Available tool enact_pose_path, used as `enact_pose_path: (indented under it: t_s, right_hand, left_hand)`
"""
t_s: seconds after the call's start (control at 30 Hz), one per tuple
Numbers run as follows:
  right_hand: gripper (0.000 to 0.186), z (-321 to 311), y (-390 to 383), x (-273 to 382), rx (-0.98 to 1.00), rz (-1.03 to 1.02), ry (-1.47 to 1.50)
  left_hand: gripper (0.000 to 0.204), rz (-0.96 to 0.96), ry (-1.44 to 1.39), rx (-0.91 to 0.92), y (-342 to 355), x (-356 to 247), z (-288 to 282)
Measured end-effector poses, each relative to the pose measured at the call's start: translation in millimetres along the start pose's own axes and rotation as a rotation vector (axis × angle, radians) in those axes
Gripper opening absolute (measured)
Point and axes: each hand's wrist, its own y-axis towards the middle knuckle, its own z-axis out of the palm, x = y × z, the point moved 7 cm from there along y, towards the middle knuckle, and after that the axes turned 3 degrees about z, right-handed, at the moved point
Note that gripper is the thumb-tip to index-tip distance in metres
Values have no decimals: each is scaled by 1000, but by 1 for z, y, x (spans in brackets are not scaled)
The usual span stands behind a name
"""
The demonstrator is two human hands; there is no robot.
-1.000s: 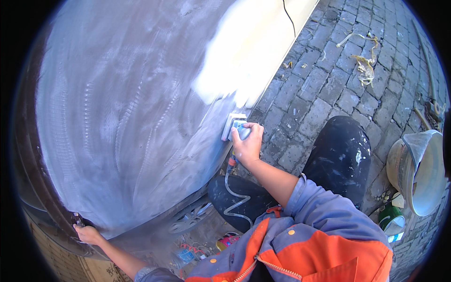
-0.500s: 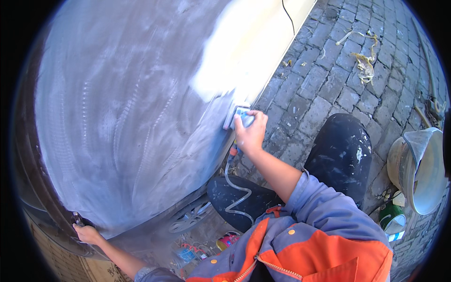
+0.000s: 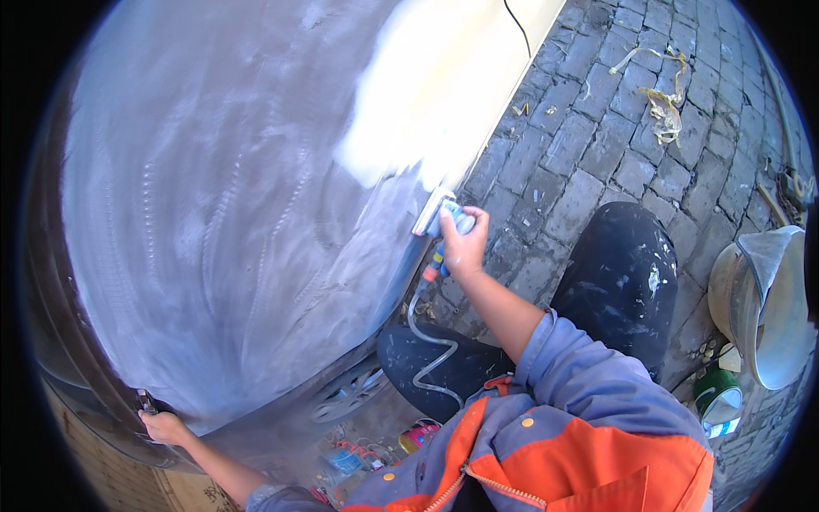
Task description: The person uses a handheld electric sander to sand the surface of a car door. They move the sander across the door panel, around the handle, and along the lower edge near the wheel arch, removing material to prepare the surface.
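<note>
1. The right hand is curled around a blue sander at the grey-white panel's right edge, partly covering the tool.
2. The left hand, near left, touches a small dark fitting; whether it grips cannot be told.
3. The clear hose disappears at the jacket.
4. The panel's far side is cut off; glare whitens its far right.
5. The wheel is partly hidden beneath the panel.
</note>
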Motion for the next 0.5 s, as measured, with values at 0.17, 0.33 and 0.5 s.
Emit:
enact_pose_path:
  t_s: [0.17,0.33,0.5]
  right_hand:
    - [52,-10,52,-7,30,61,52]
    - [51,-6,-6,-87,144,125,0]
    - [46,-7,47,-53,96,134,90]
  left_hand:
    - [54,43,136,-4,5,3,-6]
    - [61,-36,132,47,11,6,0]
    - [63,-47,129,72,14,11,-3]
